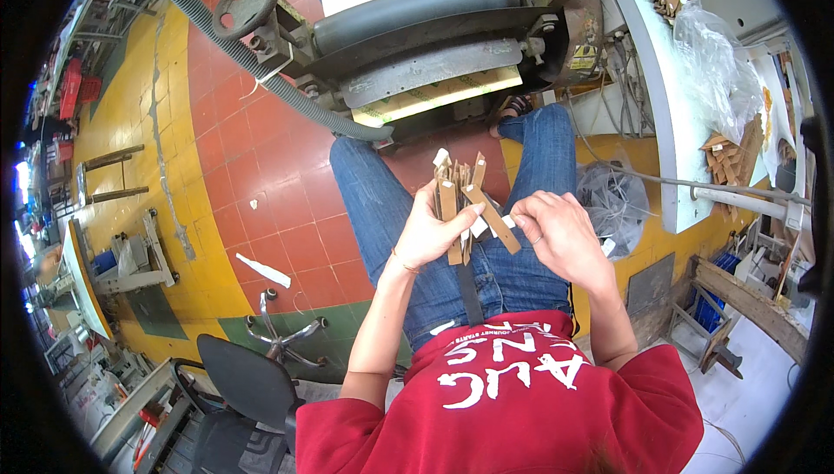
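Above my lap, my left hand [423,238] is closed around a bundle of flat brown strips [448,202], stiff like leather or card. Several strips stick up past the fingers, and small pale pieces show among them. One strip [497,224] slants out of the bundle toward the right, under my left thumb. My right hand [560,232] is closed in a pinch at a small white piece [509,221] by that strip's edge. Whether the white piece is stuck to the strip cannot be made out.
A roller machine [417,13] with a handwheel [247,6] stands ahead of my knees. At right is a pale table [647,83] with a clear plastic bag [717,57] and brown pieces [730,161]. Another plastic bag [612,200] lies beside my right leg; a black chair [248,387] stands behind left.
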A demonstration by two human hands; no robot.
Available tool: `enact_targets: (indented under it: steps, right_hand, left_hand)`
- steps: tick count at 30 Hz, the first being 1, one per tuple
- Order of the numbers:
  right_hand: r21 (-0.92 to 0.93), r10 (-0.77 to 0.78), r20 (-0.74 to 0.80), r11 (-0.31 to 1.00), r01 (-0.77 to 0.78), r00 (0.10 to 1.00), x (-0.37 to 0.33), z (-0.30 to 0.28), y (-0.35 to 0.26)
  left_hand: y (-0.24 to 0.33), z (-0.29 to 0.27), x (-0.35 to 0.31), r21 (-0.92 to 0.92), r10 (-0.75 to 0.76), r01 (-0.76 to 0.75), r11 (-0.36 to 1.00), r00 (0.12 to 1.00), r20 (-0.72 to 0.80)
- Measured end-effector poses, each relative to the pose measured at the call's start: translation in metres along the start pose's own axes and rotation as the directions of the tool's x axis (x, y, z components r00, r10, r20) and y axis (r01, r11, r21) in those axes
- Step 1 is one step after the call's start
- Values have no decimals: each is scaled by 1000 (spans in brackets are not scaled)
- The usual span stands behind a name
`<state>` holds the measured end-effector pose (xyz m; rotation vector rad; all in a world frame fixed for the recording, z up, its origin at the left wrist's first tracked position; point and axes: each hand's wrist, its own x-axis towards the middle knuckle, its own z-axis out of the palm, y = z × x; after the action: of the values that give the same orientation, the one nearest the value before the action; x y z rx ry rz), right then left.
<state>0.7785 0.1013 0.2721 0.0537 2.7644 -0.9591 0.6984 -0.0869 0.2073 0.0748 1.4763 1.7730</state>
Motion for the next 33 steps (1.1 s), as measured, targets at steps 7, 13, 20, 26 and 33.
enact_targets:
  steps: [7,13,20,26,33]
  right_hand:
    - [2,50,-10,999,-50,999,-4,2,-4]
    - [132,144,56,980,-150,988,-4,6,0]
    - [583,265,42,776,-239,963,-8,19,14]
    - [844,250,290,388,-370,924,0,38,26]
    - [933,310,19,336,-128,951,64,57,55]
  left_hand:
    - [-8,6,-1,-30,12,-12,999,1000,4]
    - [-13,9,-2,-69,7,-9,998,999,-37]
    - [-17,8,0,-212,-28,10,977,996,-80]
    - [-16,2,5,-240,-4,-10,971,998,-57]
    - [-13,-23,12,-451,75,-150,880,981,-180]
